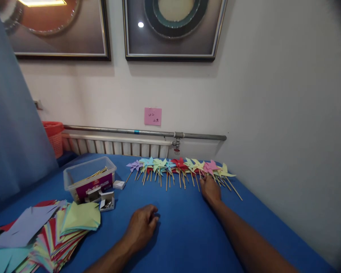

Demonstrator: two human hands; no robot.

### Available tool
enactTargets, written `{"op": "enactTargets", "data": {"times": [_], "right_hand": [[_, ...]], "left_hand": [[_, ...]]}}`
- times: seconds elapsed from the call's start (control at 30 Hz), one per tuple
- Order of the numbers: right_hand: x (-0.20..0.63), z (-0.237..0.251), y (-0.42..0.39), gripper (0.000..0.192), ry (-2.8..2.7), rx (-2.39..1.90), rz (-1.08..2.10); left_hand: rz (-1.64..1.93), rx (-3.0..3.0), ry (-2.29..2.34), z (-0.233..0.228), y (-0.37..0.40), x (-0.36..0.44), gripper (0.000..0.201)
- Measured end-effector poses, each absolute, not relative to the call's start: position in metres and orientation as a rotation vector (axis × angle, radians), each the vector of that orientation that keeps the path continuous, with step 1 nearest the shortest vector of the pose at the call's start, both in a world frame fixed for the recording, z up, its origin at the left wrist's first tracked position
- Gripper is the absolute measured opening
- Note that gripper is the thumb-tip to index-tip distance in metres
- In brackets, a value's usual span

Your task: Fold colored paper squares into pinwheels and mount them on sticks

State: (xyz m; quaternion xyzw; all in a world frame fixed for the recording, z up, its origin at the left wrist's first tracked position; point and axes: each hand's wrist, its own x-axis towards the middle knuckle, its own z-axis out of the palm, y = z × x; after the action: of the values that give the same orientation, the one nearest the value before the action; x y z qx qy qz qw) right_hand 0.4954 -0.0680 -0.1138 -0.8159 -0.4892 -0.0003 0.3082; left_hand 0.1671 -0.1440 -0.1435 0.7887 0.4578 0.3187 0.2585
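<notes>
A long row of paper pinwheels [179, 163] on thin wooden sticks lies across the far part of the blue-covered table [176, 227], in purple, blue, green, red, yellow and pink. My right hand [211, 188] reaches to the right end of this row. Its fingers are closed at the stick of a pink pinwheel [211, 167], just below the paper blades; the fingertips are partly hidden. Nearer to me, my left hand [142, 226] rests over the table with loosely bent fingers. A gap shows between its thumb and forefinger, and I see nothing in it.
At the left stands a clear plastic box [89, 178] with wooden sticks. Small white boxes [107, 201] sit beside it, one open with metal bits inside. Stacks of coloured paper [79, 218] lie in front. A radiator [116, 146] and pipe run along the wall.
</notes>
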Motion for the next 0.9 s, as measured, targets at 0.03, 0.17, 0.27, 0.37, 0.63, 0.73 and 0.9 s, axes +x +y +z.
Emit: {"op": "enactTargets", "data": {"times": [0.03, 0.17, 0.27, 0.37, 0.63, 0.73, 0.9], "right_hand": [[0.493, -0.116, -0.074, 0.032, -1.288, -2.115, -0.033], [0.468, -0.118, -0.103, 0.037, -1.316, -1.948, -0.073], [0.421, -0.111, -0.13, 0.038, -1.418, -1.655, 0.037], [0.355, -0.1, -0.164, 0.032, -1.616, -1.389, 0.243], [0.276, -0.128, -0.203, 0.026, -1.804, -1.063, 0.243], [0.288, -0.138, -0.196, 0.023, -1.794, -1.126, 0.314], [0.287, -0.138, -0.198, 0.013, -1.941, -1.206, 0.486]], "left_hand": [[0.865, 2.137, 1.245, -0.143, -0.144, 0.167, 0.021], [0.894, 2.158, 1.263, -0.141, -0.145, 0.169, 0.018], [0.916, 2.22, 1.259, -0.14, -0.147, 0.17, 0.019], [0.91, 2.316, 1.301, -0.14, -0.147, 0.165, 0.02], [0.54, 2.505, 1.611, -0.115, -0.147, 0.136, 0.019], [0.525, 2.53, 1.789, -0.11, -0.155, 0.123, 0.027], [0.539, 2.543, 1.923, -0.11, -0.179, 0.086, 0.032]]}}
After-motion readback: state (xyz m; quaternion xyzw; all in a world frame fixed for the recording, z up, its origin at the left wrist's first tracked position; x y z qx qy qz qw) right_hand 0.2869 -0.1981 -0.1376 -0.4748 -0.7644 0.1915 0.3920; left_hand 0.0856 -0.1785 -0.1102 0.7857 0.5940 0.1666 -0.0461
